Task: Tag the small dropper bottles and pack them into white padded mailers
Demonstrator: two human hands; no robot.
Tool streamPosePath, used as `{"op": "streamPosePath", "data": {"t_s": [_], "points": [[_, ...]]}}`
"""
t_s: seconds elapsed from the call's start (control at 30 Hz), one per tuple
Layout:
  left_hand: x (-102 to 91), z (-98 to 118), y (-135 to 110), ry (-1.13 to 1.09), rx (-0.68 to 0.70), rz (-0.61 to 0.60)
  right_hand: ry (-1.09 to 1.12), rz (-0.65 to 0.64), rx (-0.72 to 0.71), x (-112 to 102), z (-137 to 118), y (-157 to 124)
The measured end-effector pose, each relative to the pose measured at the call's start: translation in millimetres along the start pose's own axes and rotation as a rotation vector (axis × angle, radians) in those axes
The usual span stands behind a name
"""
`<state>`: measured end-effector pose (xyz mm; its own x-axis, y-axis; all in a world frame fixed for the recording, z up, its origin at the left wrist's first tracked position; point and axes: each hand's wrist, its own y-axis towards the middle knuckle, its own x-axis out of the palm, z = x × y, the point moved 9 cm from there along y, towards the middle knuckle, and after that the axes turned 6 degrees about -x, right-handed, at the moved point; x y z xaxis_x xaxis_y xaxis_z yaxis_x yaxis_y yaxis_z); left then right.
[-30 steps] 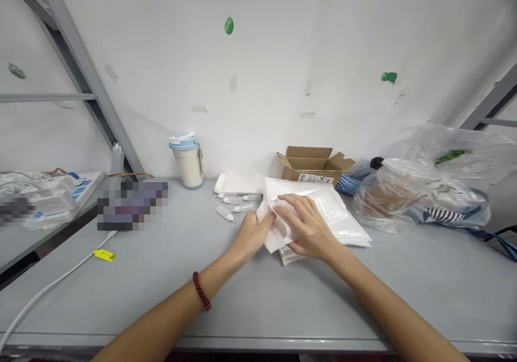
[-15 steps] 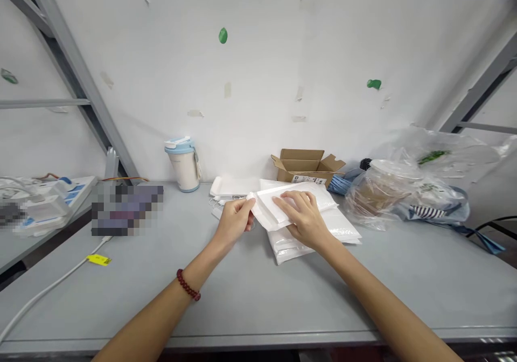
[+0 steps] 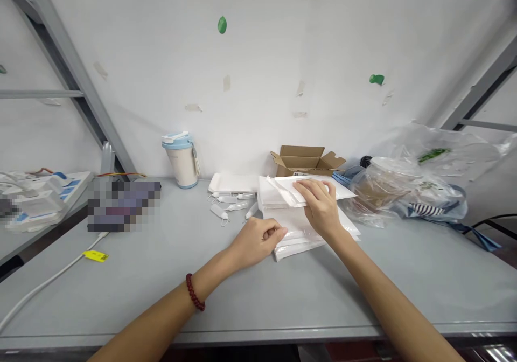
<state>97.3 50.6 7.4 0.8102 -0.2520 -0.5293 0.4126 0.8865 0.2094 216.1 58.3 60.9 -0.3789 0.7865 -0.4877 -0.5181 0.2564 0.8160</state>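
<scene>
A stack of white padded envelopes [image 3: 299,239] lies on the grey table [image 3: 250,297] in front of me. My right hand [image 3: 321,204] holds one white envelope [image 3: 291,188] lifted above the stack, fingers curled over its upper face. My left hand [image 3: 258,239] rests at the stack's left front corner with fingers curled in, pinching the edge of the top envelope there. A red bead bracelet [image 3: 195,292] is on my left wrist.
Several small white tubes [image 3: 228,204] and a white tray [image 3: 232,183] lie behind the stack. An open cardboard box [image 3: 307,160], a blue-lidded cup [image 3: 180,159], plastic bags [image 3: 407,184] at right, and a white cable with yellow tag [image 3: 93,255] at left.
My right hand has carried the lifted envelope back and to the right over the stack. My left hand let go of it and dropped to the stack's front left corner.
</scene>
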Motion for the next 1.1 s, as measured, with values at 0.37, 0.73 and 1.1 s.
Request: {"op": "streamPosePath", "data": {"t_s": [0.37, 0.73, 1.1], "points": [[-25.6, 18.4, -15.9, 0.287, 0.337, 0.484, -0.001, -0.001, -0.113, 3.0, -31.4, 5.6], [-38.9, 39.8, -28.7, 0.385, 0.537, 0.673, 0.046, -0.028, -0.182, -5.5, -56.8, 12.3], [-40.4, 10.0, -7.7, 0.139, 0.275, 0.493, -0.001, 0.097, -0.125, -23.9, -50.1, 17.5]]}}
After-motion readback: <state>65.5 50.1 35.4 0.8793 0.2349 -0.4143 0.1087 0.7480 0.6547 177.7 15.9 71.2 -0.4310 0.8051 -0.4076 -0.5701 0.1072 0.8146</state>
